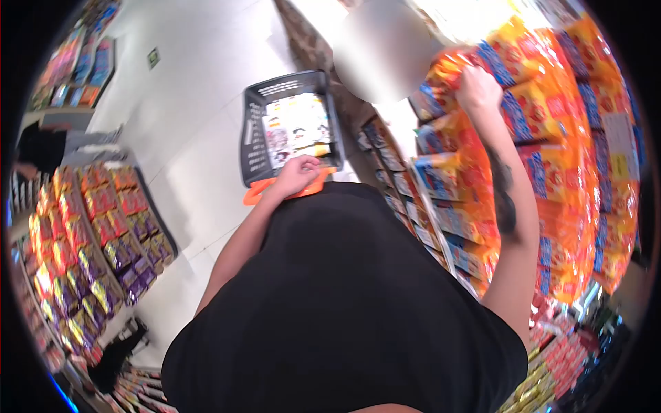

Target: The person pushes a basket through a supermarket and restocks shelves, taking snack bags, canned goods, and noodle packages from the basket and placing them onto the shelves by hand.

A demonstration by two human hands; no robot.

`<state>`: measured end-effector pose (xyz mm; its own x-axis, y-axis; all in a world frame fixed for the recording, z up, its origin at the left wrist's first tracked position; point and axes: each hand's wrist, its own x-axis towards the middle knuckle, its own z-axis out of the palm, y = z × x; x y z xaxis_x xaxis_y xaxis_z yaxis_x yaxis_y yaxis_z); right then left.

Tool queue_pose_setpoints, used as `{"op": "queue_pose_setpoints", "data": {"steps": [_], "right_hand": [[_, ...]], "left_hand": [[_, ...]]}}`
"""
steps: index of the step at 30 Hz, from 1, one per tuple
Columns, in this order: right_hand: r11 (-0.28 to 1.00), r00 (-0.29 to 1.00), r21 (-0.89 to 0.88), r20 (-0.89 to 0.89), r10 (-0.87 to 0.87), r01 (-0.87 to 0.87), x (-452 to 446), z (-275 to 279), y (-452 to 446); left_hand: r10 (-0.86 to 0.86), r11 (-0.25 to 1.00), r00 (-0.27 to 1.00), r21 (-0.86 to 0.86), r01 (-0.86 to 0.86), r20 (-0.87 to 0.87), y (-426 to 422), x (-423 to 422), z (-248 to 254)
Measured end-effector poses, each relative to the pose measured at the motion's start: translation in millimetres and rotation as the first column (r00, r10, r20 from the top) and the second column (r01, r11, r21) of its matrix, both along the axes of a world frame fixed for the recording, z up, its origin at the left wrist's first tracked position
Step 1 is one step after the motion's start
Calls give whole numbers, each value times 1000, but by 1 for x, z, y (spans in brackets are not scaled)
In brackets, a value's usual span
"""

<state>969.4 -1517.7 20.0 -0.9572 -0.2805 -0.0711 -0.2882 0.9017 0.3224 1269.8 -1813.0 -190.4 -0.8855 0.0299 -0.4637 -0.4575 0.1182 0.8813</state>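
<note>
My left hand is curled over the orange handle of a dark grey shopping basket. Inside the basket lie white printed packages and something yellow near the handle end. On the right, my outstretched right hand is closed at the top of an orange snack bag on the display. Its fingertips are partly hidden behind the back of the hand. More orange and blue snack bags hang or stand in rows around that forearm.
A low shelf of small packs runs beside the basket. Stepped racks of red, yellow and purple packets stand on the left. A person in dark clothing is at the far left. Pale floor tiles lie between the displays.
</note>
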Motion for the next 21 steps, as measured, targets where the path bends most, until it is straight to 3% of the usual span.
{"op": "queue_pose_setpoints", "data": {"steps": [1, 3, 4, 7, 8, 9, 10, 11, 12, 13, 14, 15, 17, 21], "right_hand": [[1000, 1000, 21, -25, 10, -9, 8, 4, -6], [947, 916, -145, -331, 226, -286, 53, 28, -18], [919, 926, -267, -320, 200, -290, 77, 37, -30], [706, 964, -657, -178, 195, -264, 143, 24, -70], [602, 956, -778, 3, 293, -182, 159, 5, -89], [504, 900, -861, 171, 401, -62, 175, -15, -106], [599, 777, -801, 391, 493, 23, 182, -28, -125], [623, 647, -782, 472, 599, -6, 188, -70, -140], [618, 565, -785, 494, 661, -38, 199, -110, -150], [647, 485, -726, 489, 725, -235, 208, -134, -159], [602, 408, -704, 457, 790, -378, 224, -182, -163], [606, 404, -702, 465, 788, -373, 231, -200, -169], [694, 204, -632, 671, 712, -344, 242, -219, -179], [699, 296, -628, 634, 715, -342, 238, -220, -173]], "left_hand": [[-22, 992, 999, -122, 17, -42, -9, 5, -1], [-128, 950, 992, -288, 122, 0, -29, 23, 26], [-156, 904, 988, -403, 141, -4, -44, 39, 14], [-91, 828, 995, -552, 103, 49, -70, 80, 30], [-66, 820, 996, -566, 85, 54, -76, 83, 33], [-139, 764, 979, -613, 201, 147, -80, 85, 36], [-213, 699, 945, -638, 324, 247, -81, 87, 38], [-214, 696, 943, -637, 331, 255, -79, 86, 35], [-252, 611, 920, -687, 393, 301, -74, 81, 29], [-285, 521, 894, -727, 447, 345, -69, 76, 24], [-289, 524, 892, -723, 451, 347, -69, 73, 23], [-298, 528, 899, -729, 436, 321, -71, 73, 24], [-305, 538, 901, -724, 431, 310, -68, 72, 27], [-200, 565, 902, -707, 426, 383, -60, 68, 30]]}}
